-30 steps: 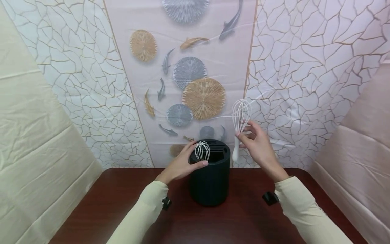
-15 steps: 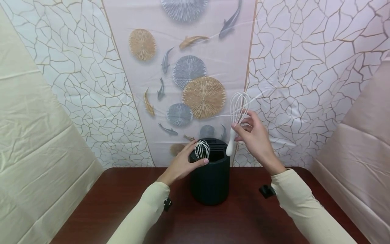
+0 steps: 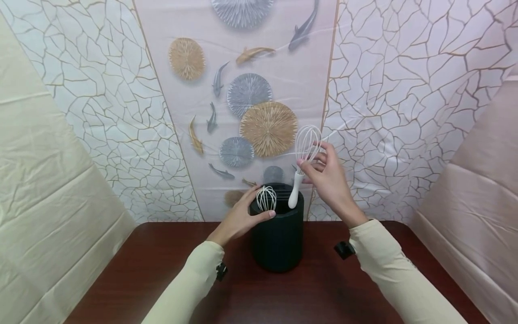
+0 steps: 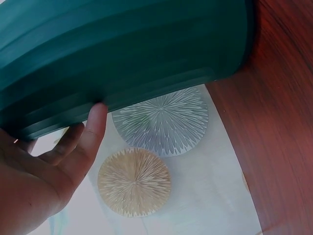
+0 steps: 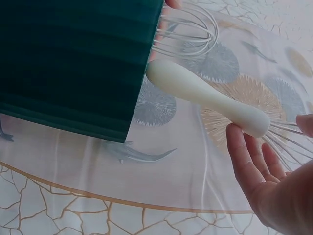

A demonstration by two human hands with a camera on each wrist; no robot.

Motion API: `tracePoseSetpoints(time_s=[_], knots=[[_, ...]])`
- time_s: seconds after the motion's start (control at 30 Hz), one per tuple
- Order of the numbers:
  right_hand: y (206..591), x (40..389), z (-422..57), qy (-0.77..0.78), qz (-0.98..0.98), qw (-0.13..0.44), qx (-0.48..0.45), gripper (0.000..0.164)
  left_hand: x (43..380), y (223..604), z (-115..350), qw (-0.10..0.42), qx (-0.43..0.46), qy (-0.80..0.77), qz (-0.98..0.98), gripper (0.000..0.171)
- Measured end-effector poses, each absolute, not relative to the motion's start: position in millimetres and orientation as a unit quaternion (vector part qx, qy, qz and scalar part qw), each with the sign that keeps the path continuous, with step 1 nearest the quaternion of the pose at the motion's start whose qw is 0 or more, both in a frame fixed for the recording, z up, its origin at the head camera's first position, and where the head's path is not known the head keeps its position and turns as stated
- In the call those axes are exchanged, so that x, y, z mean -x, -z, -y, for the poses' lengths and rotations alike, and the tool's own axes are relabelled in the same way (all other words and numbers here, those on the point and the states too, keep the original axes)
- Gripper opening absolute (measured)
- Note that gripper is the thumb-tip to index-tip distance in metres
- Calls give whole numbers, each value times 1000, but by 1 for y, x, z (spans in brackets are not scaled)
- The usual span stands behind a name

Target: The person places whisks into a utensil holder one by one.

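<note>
A dark green ribbed utensil holder stands on the table, slots across the back of its top and a larger opening in front. Out of that opening, on the left, rises the wire head of one whisk; its lower part is hidden inside. My left hand grips the holder's rim from the left, thumb in front, fingers behind. Above the holder's right side, my right hand pinches a second white whisk by its wires near the handle. This whisk is slightly tilted, handle down, its handle end at the opening.
The dark red wooden table has rounded back corners. Close behind it hangs a patterned backdrop with fish and round motifs. Beige cloth panels close in both sides.
My right hand has moved left with the second whisk, bringing the handle end from beside the holder to over its opening. My left hand has stayed on the rim.
</note>
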State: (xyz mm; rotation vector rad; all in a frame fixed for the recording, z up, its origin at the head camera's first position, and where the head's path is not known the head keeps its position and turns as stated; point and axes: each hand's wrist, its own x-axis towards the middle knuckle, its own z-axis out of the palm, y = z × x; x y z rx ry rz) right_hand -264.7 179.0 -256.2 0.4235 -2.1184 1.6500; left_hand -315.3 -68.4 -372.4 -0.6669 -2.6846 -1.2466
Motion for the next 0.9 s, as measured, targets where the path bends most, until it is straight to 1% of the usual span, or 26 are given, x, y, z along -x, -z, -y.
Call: tracePoseSetpoints(time_s=[0.23,0.4,0.63,0.9], knots=[[261,269,-174,-571,779,208,-157,76,314,372,68,47,217,413,883,93],[265,269,-173,-551,792,210,-159,78,313,371,67,41,218,417,881,94],[269,269,-172,-518,809,223,-167,73,312,370,68,39,223,422,878,94],[269,269,-165,-499,816,225,-186,72,313,370,70,41,228,427,874,95]])
